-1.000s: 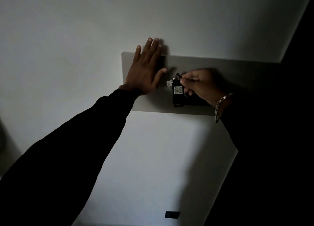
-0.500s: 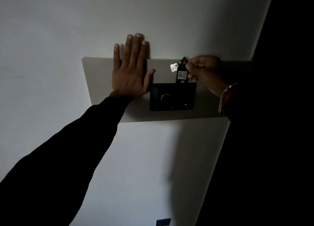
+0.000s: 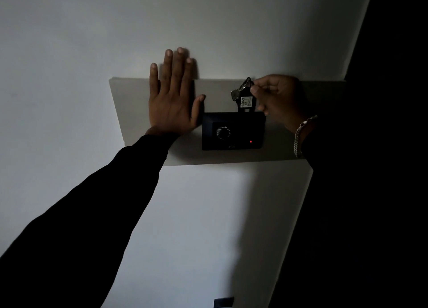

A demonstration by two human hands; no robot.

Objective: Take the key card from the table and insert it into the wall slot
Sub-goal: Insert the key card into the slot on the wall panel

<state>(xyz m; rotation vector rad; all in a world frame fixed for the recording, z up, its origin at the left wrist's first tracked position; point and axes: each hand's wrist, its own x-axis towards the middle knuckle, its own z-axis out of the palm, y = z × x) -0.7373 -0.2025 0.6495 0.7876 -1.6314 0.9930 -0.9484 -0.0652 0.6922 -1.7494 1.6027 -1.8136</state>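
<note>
Right hand (image 3: 276, 99): pinching black tagged key card (image 3: 246, 103), now lowered, tip entering top of black wall slot unit (image 3: 232, 130).
Left hand (image 3: 172, 97): flat, fingers spread wide, on wall.
Meaning: insertion started.

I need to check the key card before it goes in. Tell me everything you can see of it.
The key card is a small dark tag, plastic by its look, with a white label handwritten "402". It hangs upright, its lower end at the top edge of the black wall unit; how far it is in cannot be told. A metal ring at its top also carries a silvery key, which dangles to its left. The right hand pinches the card's upper right side by the ring.
</note>
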